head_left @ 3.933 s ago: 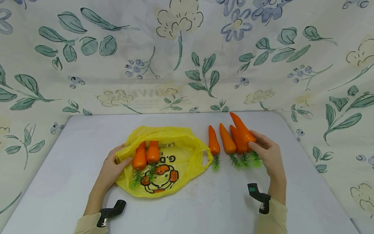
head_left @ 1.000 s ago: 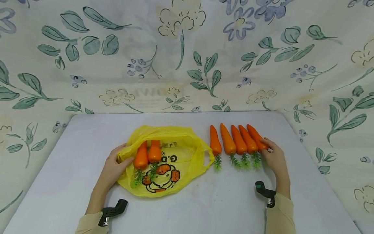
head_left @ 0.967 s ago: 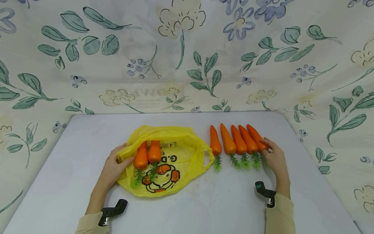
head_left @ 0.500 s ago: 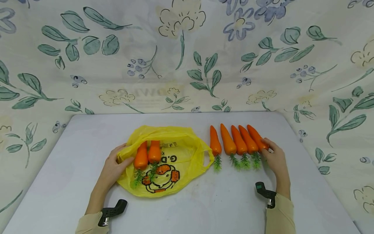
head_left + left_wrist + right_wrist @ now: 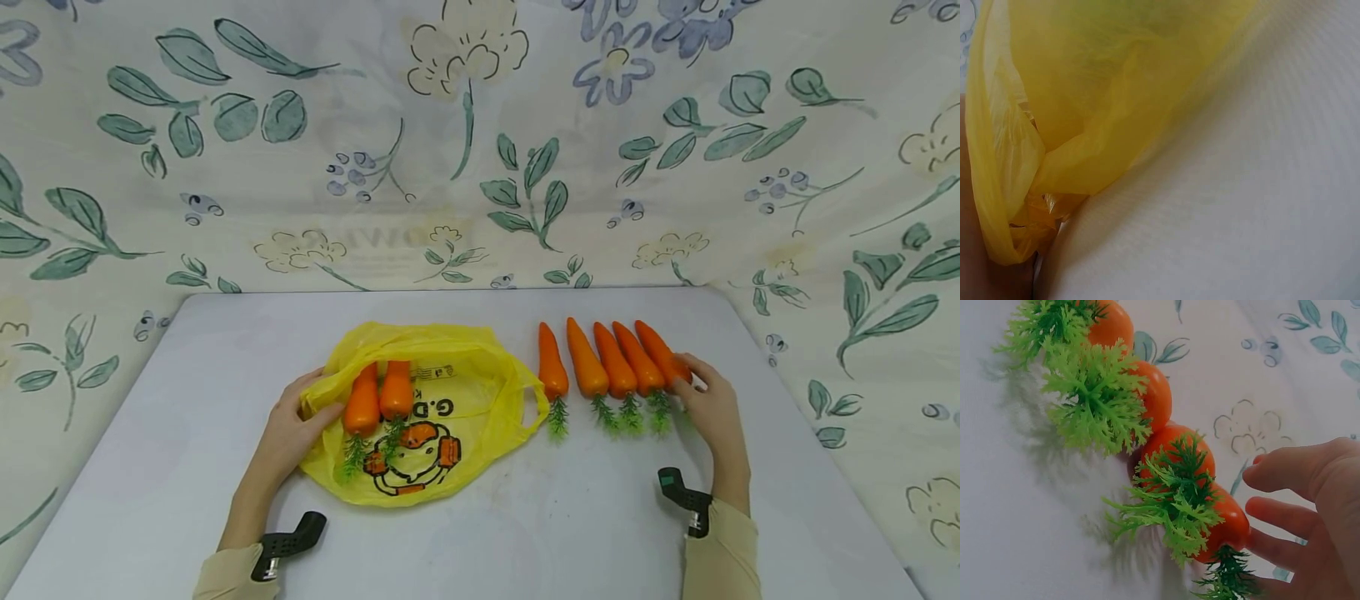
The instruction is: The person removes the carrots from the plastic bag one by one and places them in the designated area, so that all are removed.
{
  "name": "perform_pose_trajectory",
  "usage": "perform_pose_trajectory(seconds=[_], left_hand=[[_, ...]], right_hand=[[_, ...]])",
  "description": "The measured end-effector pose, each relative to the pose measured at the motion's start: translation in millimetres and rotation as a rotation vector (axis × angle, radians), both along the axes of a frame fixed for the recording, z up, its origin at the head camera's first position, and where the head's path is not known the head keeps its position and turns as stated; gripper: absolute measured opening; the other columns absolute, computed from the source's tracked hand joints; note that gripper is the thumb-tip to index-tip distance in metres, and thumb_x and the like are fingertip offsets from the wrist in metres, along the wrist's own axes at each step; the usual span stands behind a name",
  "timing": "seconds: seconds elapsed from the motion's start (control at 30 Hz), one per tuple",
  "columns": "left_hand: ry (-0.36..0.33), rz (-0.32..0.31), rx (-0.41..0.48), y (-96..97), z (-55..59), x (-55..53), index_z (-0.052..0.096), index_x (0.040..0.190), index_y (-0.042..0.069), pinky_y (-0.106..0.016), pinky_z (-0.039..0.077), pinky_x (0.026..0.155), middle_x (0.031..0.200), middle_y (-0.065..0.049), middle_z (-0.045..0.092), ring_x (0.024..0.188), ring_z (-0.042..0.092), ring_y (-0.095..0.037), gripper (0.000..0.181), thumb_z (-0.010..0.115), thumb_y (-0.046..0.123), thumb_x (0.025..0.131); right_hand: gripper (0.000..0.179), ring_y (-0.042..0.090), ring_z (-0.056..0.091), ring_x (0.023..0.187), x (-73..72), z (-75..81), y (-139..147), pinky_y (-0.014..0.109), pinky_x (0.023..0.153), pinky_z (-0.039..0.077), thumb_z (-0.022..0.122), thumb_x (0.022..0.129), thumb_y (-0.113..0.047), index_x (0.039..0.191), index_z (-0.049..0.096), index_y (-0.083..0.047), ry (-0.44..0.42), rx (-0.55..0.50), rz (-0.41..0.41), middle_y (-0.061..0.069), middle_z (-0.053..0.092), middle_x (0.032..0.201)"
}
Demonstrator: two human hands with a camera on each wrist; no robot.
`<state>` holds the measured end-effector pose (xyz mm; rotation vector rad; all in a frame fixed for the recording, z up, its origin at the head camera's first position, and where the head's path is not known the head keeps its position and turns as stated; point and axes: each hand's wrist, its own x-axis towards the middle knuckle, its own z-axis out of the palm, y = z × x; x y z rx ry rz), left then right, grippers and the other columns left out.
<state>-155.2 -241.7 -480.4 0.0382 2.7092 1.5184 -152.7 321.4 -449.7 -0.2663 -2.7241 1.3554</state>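
Observation:
A yellow plastic bag (image 5: 472, 425) with a printed cartoon face lies on the table, its mouth held apart. My left hand (image 5: 294, 427) grips the bag's left edge, thumb inside the opening and fingers behind the plastic. Two orange toy carrots (image 5: 362, 404) with green tops show in the bag mouth, their tips hidden under the upper layer. To the right, several more carrots (image 5: 615, 358) lie in a row, tips away from me. Beside the rightmost carrot (image 5: 660, 350) is my right hand (image 5: 711, 412); in the right wrist view its fingers (image 5: 1279, 550) reach the carrot's thick end, with the thumb apart.
The white table (image 5: 510, 533) ends at a floral cloth backdrop (image 5: 450, 167) behind and at both sides. One bag handle loop (image 5: 534, 408) comes close to the leftmost carrot (image 5: 552, 362) of the row. Black camera mounts (image 5: 288, 546) sit on both wrists.
The carrot that my right hand held over the row now lies at its right end. In the last second that hand has shifted slightly right. My left hand stays on the bag.

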Motion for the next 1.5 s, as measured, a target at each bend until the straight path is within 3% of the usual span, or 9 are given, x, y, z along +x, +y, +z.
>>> perform_pose_trajectory(seconds=[0.33,0.5,0.9,1.1,1.17,1.3,1.5], left_hand=[[-0.011,-0.003,-0.009,1.2,1.7,-0.4,0.032,0.153,0.003,-0.065,0.025,0.110,0.156,-0.025,0.026,0.139,0.028,-0.046,0.070,0.062,0.033,0.097],[-0.010,-0.009,-0.015,0.7,0.0,-1.4,0.031,0.153,0.003,-0.065,0.025,0.109,0.157,-0.025,0.025,0.139,0.028,-0.046,0.070,0.062,0.033,0.097],[-0.004,-0.008,-0.003,1.0,1.0,-1.4,0.032,0.152,0.002,-0.065,0.026,0.109,0.156,-0.026,0.025,0.138,0.029,-0.046,0.070,0.061,0.033,0.097],[0.007,-0.002,0.002,0.0,-1.2,-1.8,0.033,0.152,0.002,-0.066,0.026,0.109,0.156,-0.026,0.026,0.138,0.029,-0.046,0.070,0.062,0.034,0.097],[0.005,0.001,0.004,-0.2,-1.4,-1.6,0.034,0.152,0.002,-0.066,0.026,0.109,0.156,-0.026,0.026,0.138,0.029,-0.045,0.070,0.062,0.034,0.097],[-0.001,0.000,0.010,0.1,0.0,-0.4,0.033,0.152,0.002,-0.066,0.026,0.109,0.156,-0.026,0.026,0.138,0.029,-0.045,0.070,0.062,0.034,0.097],[-0.012,-0.006,0.001,0.0,1.6,0.3,0.031,0.153,0.003,-0.066,0.024,0.109,0.157,-0.026,0.024,0.138,0.028,-0.046,0.072,0.062,0.036,0.097]], right_hand=[[0.045,0.041,0.029,0.144,4.1,5.6,-5,0.059,0.111,0.030,0.053,0.101,-0.019,0.142,0.051,-0.001,0.066,0.012,-0.028,0.022,0.040,0.152],[0.044,0.036,0.035,0.142,5.7,9.6,-10,0.053,0.109,0.035,0.056,0.100,-0.015,0.141,0.052,-0.001,0.125,-0.030,-0.016,0.019,0.044,0.150],[0.047,0.036,0.044,0.136,9.2,19.6,-28,0.050,0.107,0.040,0.059,0.099,-0.019,0.143,0.050,-0.003,0.123,-0.080,0.036,0.018,0.050,0.146],[0.047,0.034,0.045,0.135,9.2,24.2,-41,0.033,0.104,0.045,0.061,0.099,-0.018,0.142,0.052,-0.005,0.125,-0.139,0.071,0.015,0.050,0.146],[0.046,0.033,0.044,0.136,8.9,25.9,-46,0.034,0.106,0.043,0.061,0.098,-0.017,0.142,0.052,-0.004,0.127,-0.153,0.086,0.015,0.051,0.146],[0.047,0.033,0.039,0.139,7.9,29.5,-56,0.049,0.112,0.034,0.062,0.097,-0.016,0.142,0.052,-0.004,0.123,-0.175,0.113,0.017,0.049,0.146],[0.046,0.036,0.043,0.136,6.9,32.5,-70,0.053,0.111,0.034,0.063,0.097,-0.013,0.140,0.052,0.000,0.173,-0.202,0.153,0.021,0.050,0.144]])
